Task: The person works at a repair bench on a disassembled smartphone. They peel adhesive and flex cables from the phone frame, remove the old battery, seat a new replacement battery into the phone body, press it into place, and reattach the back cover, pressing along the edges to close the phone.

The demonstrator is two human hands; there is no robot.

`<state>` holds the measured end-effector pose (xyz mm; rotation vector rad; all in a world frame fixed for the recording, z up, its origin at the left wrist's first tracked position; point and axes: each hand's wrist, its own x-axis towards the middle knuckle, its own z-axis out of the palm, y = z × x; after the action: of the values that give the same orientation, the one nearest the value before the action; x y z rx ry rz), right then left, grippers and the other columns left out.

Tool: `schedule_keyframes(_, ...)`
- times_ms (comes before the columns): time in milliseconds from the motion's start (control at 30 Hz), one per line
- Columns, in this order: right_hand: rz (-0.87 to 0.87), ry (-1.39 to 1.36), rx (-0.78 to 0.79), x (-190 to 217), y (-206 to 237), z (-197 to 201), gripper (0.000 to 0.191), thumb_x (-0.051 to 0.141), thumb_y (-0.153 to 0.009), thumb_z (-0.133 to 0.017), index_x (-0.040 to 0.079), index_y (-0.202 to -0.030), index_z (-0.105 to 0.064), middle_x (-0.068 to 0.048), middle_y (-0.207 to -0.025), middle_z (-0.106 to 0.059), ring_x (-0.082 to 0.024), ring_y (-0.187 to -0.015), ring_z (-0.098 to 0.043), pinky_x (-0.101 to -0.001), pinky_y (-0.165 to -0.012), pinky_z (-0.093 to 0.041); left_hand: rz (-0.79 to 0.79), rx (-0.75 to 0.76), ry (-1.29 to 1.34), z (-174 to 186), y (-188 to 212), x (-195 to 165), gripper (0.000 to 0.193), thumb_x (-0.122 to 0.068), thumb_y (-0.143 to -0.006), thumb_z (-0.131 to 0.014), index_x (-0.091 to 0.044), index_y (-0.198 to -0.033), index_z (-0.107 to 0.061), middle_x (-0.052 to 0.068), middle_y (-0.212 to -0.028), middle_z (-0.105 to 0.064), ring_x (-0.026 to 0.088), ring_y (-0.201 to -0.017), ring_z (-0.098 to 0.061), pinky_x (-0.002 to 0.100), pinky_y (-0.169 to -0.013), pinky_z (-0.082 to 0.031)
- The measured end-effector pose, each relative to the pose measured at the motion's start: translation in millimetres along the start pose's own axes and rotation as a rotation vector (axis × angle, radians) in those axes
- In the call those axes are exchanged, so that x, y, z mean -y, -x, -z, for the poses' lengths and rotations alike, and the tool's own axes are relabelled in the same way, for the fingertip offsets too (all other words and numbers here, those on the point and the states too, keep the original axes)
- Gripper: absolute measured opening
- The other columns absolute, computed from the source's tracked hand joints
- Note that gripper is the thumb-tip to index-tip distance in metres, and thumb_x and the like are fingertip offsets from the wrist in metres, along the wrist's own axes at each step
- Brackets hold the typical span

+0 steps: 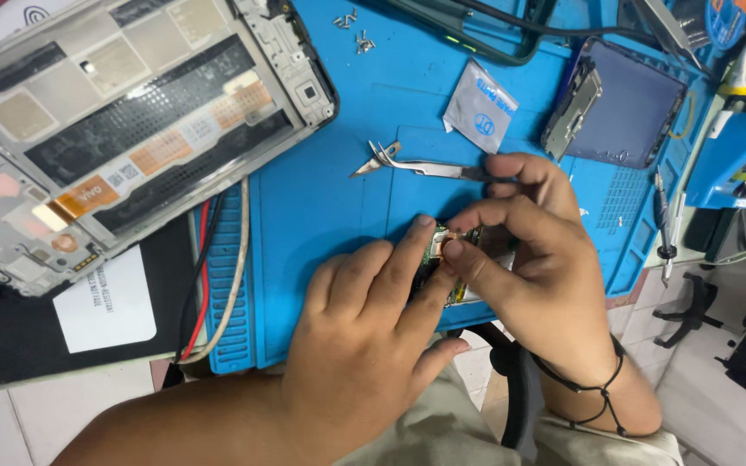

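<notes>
Both hands meet over the near edge of a blue work mat (321,198). My left hand (364,336) presses its fingers on a small green circuit board (439,248), holding it down. My right hand (533,259) pinches the same board with thumb and forefinger, and its other fingers hold curved metal tweezers (416,166) whose tips point left over the mat. Most of the board is hidden under the fingers.
An opened phone frame (131,129) lies at the upper left, partly on the mat. A dark phone back cover (628,103) with a metal plate lies at the upper right. A small white sachet (479,108), several loose screws (357,34), cables (218,276) and a white card (105,302) are around.
</notes>
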<state>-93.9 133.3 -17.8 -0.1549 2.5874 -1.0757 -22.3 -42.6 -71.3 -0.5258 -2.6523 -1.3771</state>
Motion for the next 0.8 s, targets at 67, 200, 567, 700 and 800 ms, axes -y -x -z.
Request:
schedule_keyframes(67,-0.018,0.026,-0.011,1.4,-0.1,-2.0,0.019,0.000,-0.083,-0.081,0.003,-0.100,-0.073,-0.011,-0.140,-0.047,-0.014,-0.115,-0.053,-0.0213,-0.078,-0.055,0.011,0.010,-0.003,-1.1,0.5,0.1,0.073,-0.051,-0.079,-0.080,-0.007,-0.135,-0.065,0.020,-0.152,-0.047,0.033,-0.121,-0.051,0.049,-0.094,-0.044)
schedule_keyframes(200,-0.065,0.016,-0.016,4.3,-1.7,-2.8,0.018,-0.001,-0.082,-0.081,0.002,-0.097,-0.073,-0.011,-0.141,-0.047,-0.013,-0.111,-0.055,-0.0210,-0.075,-0.054,0.021,0.044,0.025,-2.5,2.5,0.5,0.072,-0.050,-0.079,-0.079,-0.007,-0.135,-0.064,0.020,-0.153,-0.046,0.033,-0.123,-0.050,0.048,-0.094,-0.043)
schedule_keyframes(567,-0.130,-0.051,-0.008,9.5,-6.6,-6.2,0.015,-0.007,-0.082,-0.075,0.000,-0.093,-0.067,-0.012,-0.144,-0.042,-0.012,-0.101,-0.062,-0.0211,-0.072,-0.056,0.007,0.029,0.008,-2.8,4.9,1.5,0.070,-0.049,-0.084,-0.078,-0.005,-0.137,-0.064,0.020,-0.156,-0.044,0.033,-0.128,-0.047,0.047,-0.102,-0.040)
schedule_keyframes(700,-0.162,-0.057,0.006,11.9,-8.6,-6.4,0.015,-0.007,-0.082,-0.074,0.000,-0.092,-0.066,-0.012,-0.143,-0.041,-0.012,-0.094,-0.065,-0.0214,-0.070,-0.058,0.009,0.023,-0.001,-1.9,4.7,1.9,0.071,-0.049,-0.083,-0.078,-0.005,-0.137,-0.064,0.019,-0.156,-0.045,0.032,-0.129,-0.046,0.047,-0.103,-0.040)
schedule_keyframes(800,-0.135,-0.054,0.014,12.3,-8.7,-6.8,0.014,-0.007,-0.083,-0.074,0.000,-0.093,-0.065,-0.012,-0.143,-0.040,-0.011,-0.097,-0.064,-0.0215,-0.070,-0.058,0.010,0.034,0.018,-1.5,4.1,2.2,0.073,-0.049,-0.081,-0.080,-0.005,-0.136,-0.064,0.020,-0.156,-0.045,0.032,-0.128,-0.046,0.046,-0.102,-0.040)
